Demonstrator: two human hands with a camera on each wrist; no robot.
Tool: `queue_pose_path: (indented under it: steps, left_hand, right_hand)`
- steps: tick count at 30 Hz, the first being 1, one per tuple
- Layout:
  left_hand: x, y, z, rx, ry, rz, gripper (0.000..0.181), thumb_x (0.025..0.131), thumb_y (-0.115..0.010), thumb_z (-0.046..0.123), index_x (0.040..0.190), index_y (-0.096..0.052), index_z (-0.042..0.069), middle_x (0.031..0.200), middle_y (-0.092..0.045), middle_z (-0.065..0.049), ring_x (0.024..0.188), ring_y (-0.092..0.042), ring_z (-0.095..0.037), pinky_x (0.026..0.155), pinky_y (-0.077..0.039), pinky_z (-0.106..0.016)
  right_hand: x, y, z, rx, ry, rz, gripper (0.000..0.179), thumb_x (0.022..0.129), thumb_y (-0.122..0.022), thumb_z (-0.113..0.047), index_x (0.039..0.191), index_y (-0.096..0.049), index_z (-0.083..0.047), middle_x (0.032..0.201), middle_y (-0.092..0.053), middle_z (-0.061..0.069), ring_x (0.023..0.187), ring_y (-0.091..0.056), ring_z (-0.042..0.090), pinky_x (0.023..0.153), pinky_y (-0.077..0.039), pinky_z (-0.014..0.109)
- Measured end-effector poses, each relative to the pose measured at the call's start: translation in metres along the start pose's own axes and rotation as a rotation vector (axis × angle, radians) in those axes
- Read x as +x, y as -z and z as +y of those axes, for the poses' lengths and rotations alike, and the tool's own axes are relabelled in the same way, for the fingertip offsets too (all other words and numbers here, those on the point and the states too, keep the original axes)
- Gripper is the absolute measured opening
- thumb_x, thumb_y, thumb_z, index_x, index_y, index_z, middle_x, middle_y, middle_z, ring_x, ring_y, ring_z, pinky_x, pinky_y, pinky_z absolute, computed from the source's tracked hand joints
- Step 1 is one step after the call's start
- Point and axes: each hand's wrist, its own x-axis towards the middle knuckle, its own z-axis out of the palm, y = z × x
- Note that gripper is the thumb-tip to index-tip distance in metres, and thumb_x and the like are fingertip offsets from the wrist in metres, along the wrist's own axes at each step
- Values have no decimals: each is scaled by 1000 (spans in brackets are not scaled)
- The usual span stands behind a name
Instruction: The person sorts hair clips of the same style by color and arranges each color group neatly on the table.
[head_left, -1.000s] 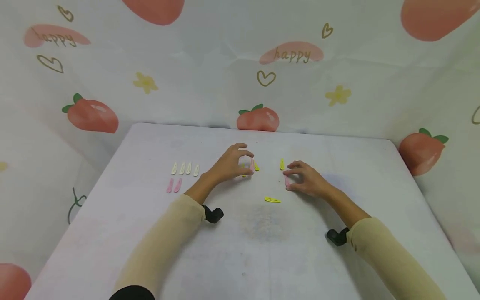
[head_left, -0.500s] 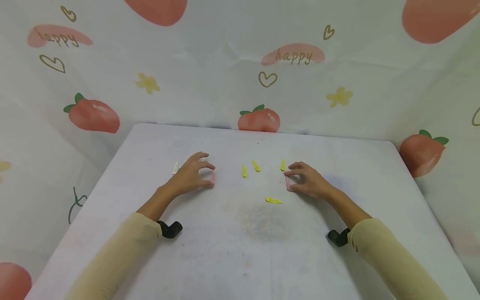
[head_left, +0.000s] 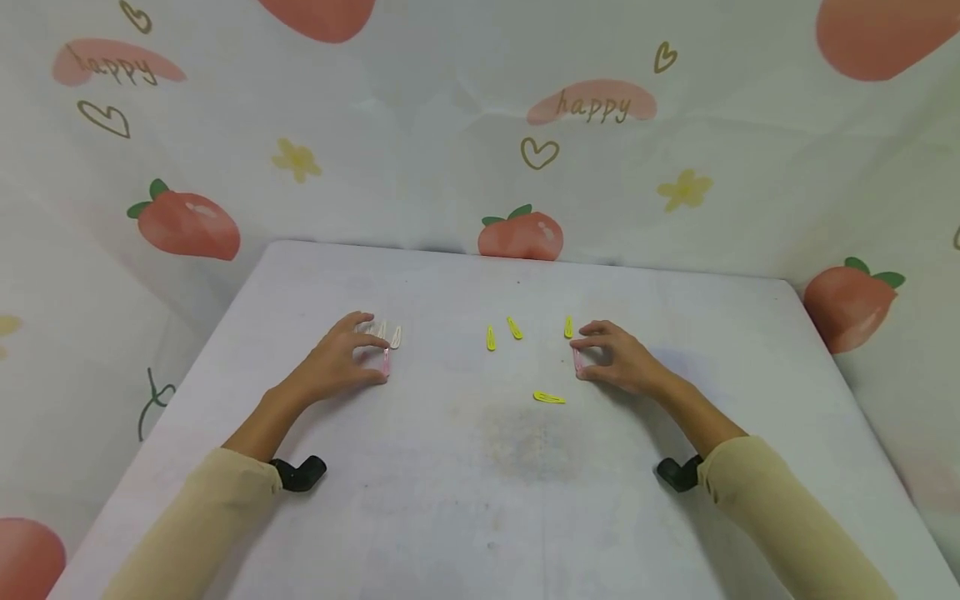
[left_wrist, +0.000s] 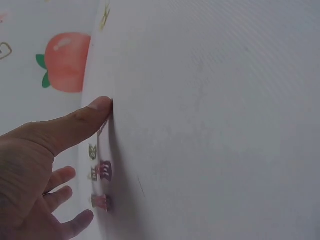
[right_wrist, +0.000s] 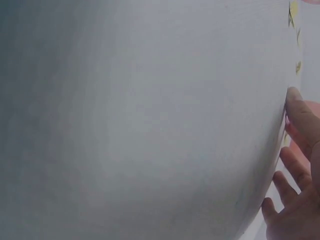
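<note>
At the left of the table, in the head view, my left hand holds a pink hair clip end to end between thumb and forefinger. The clip lies just below a row of white hair clips, which the hand partly covers. On the right side, the thumb and a finger of my right hand grip another pink hair clip by its ends. A yellow hair clip sits just beyond those fingers. In the left wrist view, pink clips show past the thumb of my left hand.
Two yellow hair clips, one upright and one slanted, lie between the hands. Nearer the front is a sideways yellow clip. A white table stands against a printed cloth backdrop.
My left hand has carried its pink hair clip from the middle to the left, beside the white clips. My right hand has stayed in place with its pink clip.
</note>
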Motion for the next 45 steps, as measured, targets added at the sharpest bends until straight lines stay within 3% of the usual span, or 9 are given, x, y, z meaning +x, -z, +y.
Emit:
queue_pose_path:
  steps: [15,20,27,33,38,45]
  left_hand:
    - [-12,7,-11,17,7,-23,52,77,-86,25,120,-71,0,147,-39,-30,141,-27,-48,110,-27,-63]
    - [-12,6,-13,28,15,-30,52,77,-86,26,120,-71,1,148,-38,-30,141,-27,-48,110,-27,-64]
    - [-13,6,-12,47,26,-29,53,76,-86,27,121,-71,3,149,-37,-29,141,-28,-47,110,-29,-64]
    - [-13,5,-12,53,32,-29,52,78,-85,27,122,-71,4,150,-37,-29,141,-28,-48,109,-28,-65]
    - [-13,3,-14,69,27,-33,52,78,-85,26,123,-70,4,150,-36,-29,140,-29,-47,109,-29,-65]
    - [-13,6,-12,85,36,-46,52,79,-84,27,125,-70,5,150,-36,-28,140,-30,-47,105,-30,-69]
  right_hand:
    - [-1,0,1,18,32,15,52,81,-84,-20,126,-67,-1,137,-52,21,133,-41,42,109,-31,63]
    - [0,-2,-7,45,40,54,52,78,-85,-18,124,-68,0,131,-56,20,128,-47,40,107,-35,60]
    - [15,-22,-48,6,106,67,50,80,-84,-24,124,-69,-2,124,-62,13,120,-55,32,103,-44,52]
    - [35,-48,-95,21,168,12,50,81,-84,-29,124,-70,-7,116,-65,5,101,-61,21,88,-51,39]
    - [55,-72,-128,35,216,-26,51,81,-84,-29,125,-69,-8,106,-65,2,91,-59,16,76,-48,29]
    - [83,-102,-166,-5,216,-53,49,83,-82,-29,126,-69,-10,101,-65,1,83,-55,13,70,-44,23]
